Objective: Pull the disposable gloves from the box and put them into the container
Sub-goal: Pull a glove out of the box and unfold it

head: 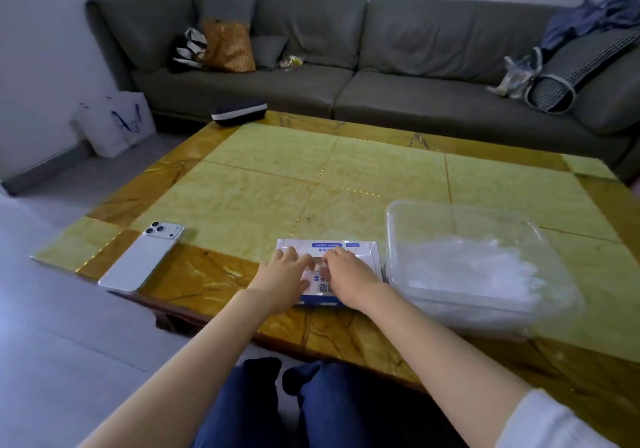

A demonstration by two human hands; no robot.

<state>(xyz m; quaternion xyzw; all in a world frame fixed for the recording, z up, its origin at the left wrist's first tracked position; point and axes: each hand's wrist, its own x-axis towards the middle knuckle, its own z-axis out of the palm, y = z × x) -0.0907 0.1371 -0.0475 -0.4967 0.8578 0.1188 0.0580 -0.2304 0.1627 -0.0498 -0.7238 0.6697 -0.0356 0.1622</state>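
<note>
A white and blue glove box [360, 250] lies flat near the table's front edge. My left hand [282, 279] rests on the box's left part with its fingers spread and straight. My right hand [349, 276] lies over the middle of the box; its fingertips curl down at the opening, where a bit of clear film shows, though I cannot see a pinch. Just right of the box stands a clear plastic container [394, 225] holding a heap of thin clear gloves [478, 267].
A white phone [142, 257] lies face down on the left of the yellow and brown stone table [277, 177]. A dark case [239, 112] sits at the table's far edge. Behind it stretches a grey sofa [346, 66] with bags.
</note>
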